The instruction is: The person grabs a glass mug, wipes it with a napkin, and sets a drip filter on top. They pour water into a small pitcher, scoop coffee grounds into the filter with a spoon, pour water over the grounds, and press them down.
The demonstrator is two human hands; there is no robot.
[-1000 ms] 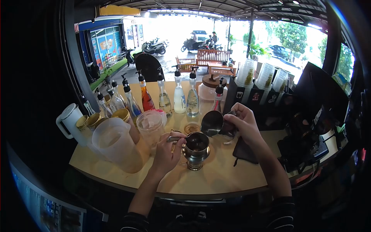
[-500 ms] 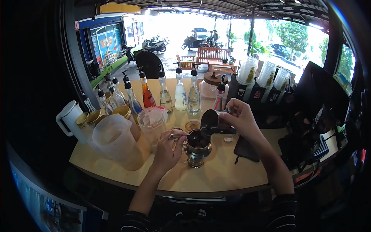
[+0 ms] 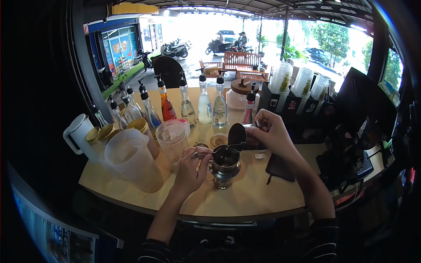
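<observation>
My left hand (image 3: 191, 168) is closed around the handle of a spoon (image 3: 202, 155), whose far end reaches into a metal cup-shaped vessel (image 3: 226, 158). This vessel stands upright on the counter, its inside dark. In my right hand (image 3: 272, 129) is a small dark metal pitcher (image 3: 251, 141), tilted toward the vessel, with a dark round part (image 3: 237, 134) above the rim. Whether liquid is flowing I cannot make out. Just behind the vessel lies a round tan lid (image 3: 219, 140). A clear plastic jar (image 3: 172, 139) stands to the left.
A large translucent pitcher (image 3: 133, 160) stands at left, beside a white jug (image 3: 82, 136). Several pump bottles (image 3: 188, 109) line the back, with a lidded glass jar (image 3: 237, 105). Stacked plastic cups (image 3: 302, 83) stand back right. A dark pouch (image 3: 280, 168) lies near my right forearm.
My right hand and the small pitcher have shifted very slightly upward and left. My left hand keeps the spoon in the same place in the vessel.
</observation>
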